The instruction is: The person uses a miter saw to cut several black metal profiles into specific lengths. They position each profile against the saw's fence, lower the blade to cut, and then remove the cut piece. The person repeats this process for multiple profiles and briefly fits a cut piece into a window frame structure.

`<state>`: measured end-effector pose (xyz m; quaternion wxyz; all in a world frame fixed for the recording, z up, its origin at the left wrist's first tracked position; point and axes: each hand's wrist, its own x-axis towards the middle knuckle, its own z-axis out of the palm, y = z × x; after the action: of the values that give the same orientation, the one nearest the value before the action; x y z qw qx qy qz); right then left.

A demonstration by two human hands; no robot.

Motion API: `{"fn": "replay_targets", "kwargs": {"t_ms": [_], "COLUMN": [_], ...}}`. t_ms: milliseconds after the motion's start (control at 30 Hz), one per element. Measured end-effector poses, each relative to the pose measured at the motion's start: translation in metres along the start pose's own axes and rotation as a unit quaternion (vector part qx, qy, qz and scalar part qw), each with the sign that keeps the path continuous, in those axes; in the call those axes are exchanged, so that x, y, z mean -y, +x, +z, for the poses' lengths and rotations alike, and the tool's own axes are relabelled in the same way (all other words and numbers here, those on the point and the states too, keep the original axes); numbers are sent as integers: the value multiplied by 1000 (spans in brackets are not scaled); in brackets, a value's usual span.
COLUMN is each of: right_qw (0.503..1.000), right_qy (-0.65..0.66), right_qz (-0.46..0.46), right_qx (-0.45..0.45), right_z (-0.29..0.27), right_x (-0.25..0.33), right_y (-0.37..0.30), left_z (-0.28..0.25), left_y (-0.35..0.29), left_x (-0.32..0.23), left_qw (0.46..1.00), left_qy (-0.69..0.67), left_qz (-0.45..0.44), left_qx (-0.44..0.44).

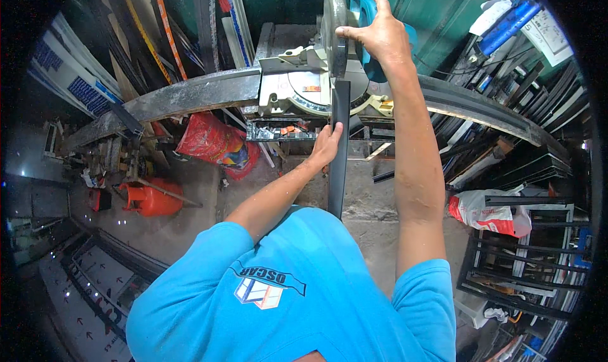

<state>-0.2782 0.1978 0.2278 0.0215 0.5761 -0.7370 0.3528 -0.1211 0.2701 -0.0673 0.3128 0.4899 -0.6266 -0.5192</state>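
A mitre saw stands on a bench at the top middle, with a grey round blade guard (334, 36) and a teal body (362, 10). My right hand (385, 38) is closed on the teal saw head, its thumb reaching across to the guard; some fingers are hidden. A long black metal profile (337, 178) runs from under the blade guard back toward my body. Below the saw table (291, 89), my left hand (326, 145) grips this profile, thumb along its top. The profile's far end is hidden under the guard.
Long bench rails (209, 91) extend to both sides of the saw. Below on the left are a red sack (212, 143) and an orange gas cylinder (155, 197). Profiles lean along the back wall; a plastic bag (491, 213) and black frames (525, 254) lie right.
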Motion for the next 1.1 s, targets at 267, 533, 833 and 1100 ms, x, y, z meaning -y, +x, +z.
{"fn": "replay_targets", "kwargs": {"t_ms": [267, 533, 833, 1100], "right_qw": [998, 999, 996, 995], "right_qy": [35, 6, 63, -15], "right_qz": [-9, -6, -63, -70], "right_qx": [53, 49, 21, 62], "right_z": [-13, -27, -6, 4], "right_x": [14, 6, 9, -7], "right_y": [54, 98, 69, 132], "left_z": [-8, -34, -219, -259], "left_y": [-1, -33, -43, -32], "left_x": [3, -10, -46, -67], "left_qw": [1000, 990, 963, 991], "left_qy": [7, -96, -170, 92], "left_qz": [-9, 73, 3, -23], "left_qx": [9, -77, -211, -96]}}
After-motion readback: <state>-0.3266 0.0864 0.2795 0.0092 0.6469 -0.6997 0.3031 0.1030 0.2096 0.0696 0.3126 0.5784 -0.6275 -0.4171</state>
